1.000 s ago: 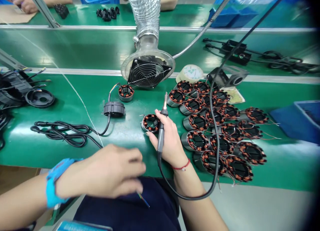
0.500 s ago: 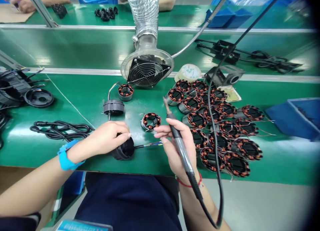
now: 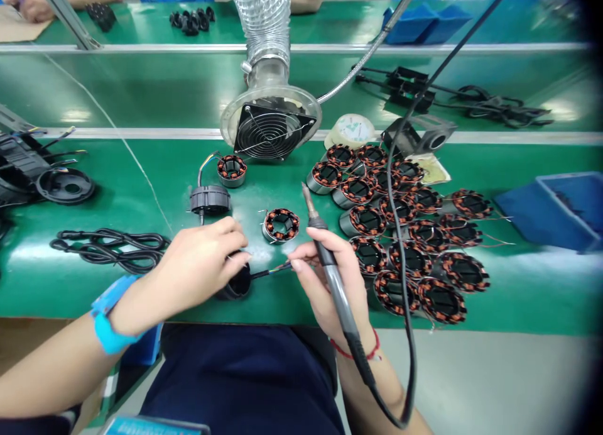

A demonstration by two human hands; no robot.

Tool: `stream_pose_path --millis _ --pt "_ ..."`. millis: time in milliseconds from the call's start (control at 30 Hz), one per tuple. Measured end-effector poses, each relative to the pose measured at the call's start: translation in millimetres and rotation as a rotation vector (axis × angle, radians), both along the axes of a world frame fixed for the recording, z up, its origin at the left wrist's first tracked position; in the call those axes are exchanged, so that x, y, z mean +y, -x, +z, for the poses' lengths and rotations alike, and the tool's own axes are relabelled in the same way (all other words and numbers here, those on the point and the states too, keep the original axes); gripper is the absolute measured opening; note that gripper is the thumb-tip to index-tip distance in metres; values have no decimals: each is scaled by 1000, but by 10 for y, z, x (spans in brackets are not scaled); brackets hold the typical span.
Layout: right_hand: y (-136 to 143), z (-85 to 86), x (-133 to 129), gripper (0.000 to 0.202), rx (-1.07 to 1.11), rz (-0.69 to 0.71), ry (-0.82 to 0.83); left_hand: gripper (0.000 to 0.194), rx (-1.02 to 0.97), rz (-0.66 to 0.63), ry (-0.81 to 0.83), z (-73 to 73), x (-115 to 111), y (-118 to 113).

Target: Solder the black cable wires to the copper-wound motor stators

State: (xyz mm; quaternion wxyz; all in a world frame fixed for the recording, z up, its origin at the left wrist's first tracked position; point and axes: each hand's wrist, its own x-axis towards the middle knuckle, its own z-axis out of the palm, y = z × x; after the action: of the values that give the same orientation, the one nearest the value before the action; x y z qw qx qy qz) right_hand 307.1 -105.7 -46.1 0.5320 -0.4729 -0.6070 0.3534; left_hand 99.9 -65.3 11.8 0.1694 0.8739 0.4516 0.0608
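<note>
My right hand (image 3: 336,278) is wrapped round a soldering iron (image 3: 335,278), its tip pointing up and away from me. Its thumb and a fingertip also pinch the ends of thin coloured wires (image 3: 279,268). These come from a black cable leading out of a round black housing (image 3: 238,284) near the table's front edge. Over that housing my left hand (image 3: 207,256) is curled, fingers and thumb drawn together; what they pinch is too small to make out. Just beyond the hands stands a copper-wound stator (image 3: 281,226). Farther back are a dark round motor part (image 3: 210,200) and another stator (image 3: 232,171).
Several stators (image 3: 370,221) crowd the right side, with the iron's cord hanging across them. A fan on a duct (image 3: 271,133) hangs ahead. Coiled black cables (image 3: 110,249) lie left, a blue bin (image 3: 560,212) right. Other people's hands (image 3: 35,4) show across the bench.
My left hand has risen slightly off the black housing, its fingers shifting over the opening. My right hand has brought its fingertips together on the wires. The view has shifted slightly.
</note>
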Motion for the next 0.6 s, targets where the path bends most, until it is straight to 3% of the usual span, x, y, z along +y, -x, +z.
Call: stream_pose_path --millis 133,267,467,600 --pt "20 22 -12 40 -19 -49 6 6 103 -129 -322 24 -248 -281" --pt "-8 85 -43 42 -72 -17 23 17 126 -89 -431 -107 -318 -357" --pt "1 141 -45 43 -101 96 74 16 11 -115 -400 -161 -269 -281" --pt "23 119 -23 49 98 195 77 12 -59 -127 -138 -43 -142 -165"
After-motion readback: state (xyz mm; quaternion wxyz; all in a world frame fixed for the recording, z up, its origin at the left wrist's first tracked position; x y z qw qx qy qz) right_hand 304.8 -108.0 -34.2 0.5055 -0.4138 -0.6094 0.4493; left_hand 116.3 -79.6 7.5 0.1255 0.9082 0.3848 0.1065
